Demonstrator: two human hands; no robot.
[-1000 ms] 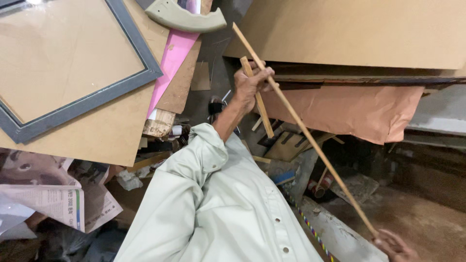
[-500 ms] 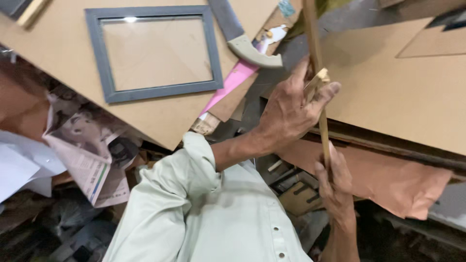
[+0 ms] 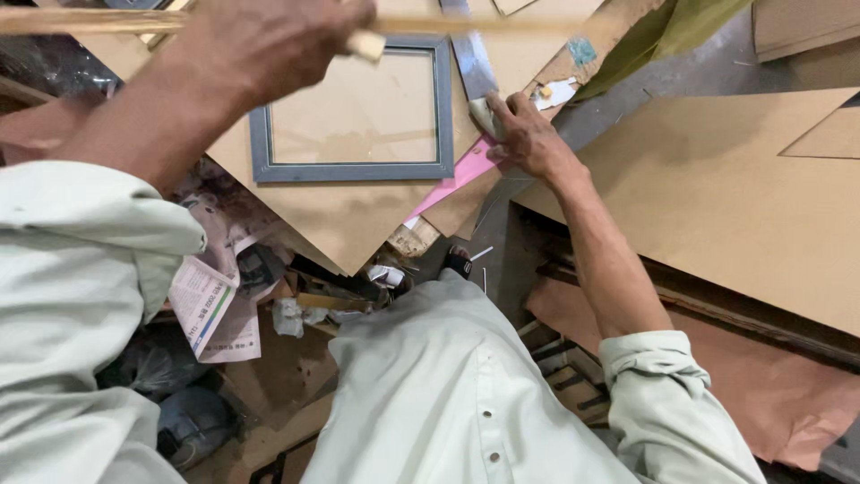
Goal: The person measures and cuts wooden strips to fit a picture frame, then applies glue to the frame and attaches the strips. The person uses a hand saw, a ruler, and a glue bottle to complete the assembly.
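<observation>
1. Left hand [image 3: 269, 40] closed around thin wooden sticks [image 3: 81, 20], held level across top of view; blurred.
2. Right hand [image 3: 524, 134] grips pale handle of saw [image 3: 470, 63], lying on brown board [image 3: 349, 215].
3. Grey picture frame [image 3: 351, 170] rests just beside saw.

wooden stick [image 3: 90, 20] blurred, saw blade [image 3: 468, 54] cut off

We see a wide brown hardboard worktop [image 3: 717, 206]; on it lie a grey rectangular picture frame [image 3: 354, 170] and a pink paper strip [image 3: 461, 172].
</observation>
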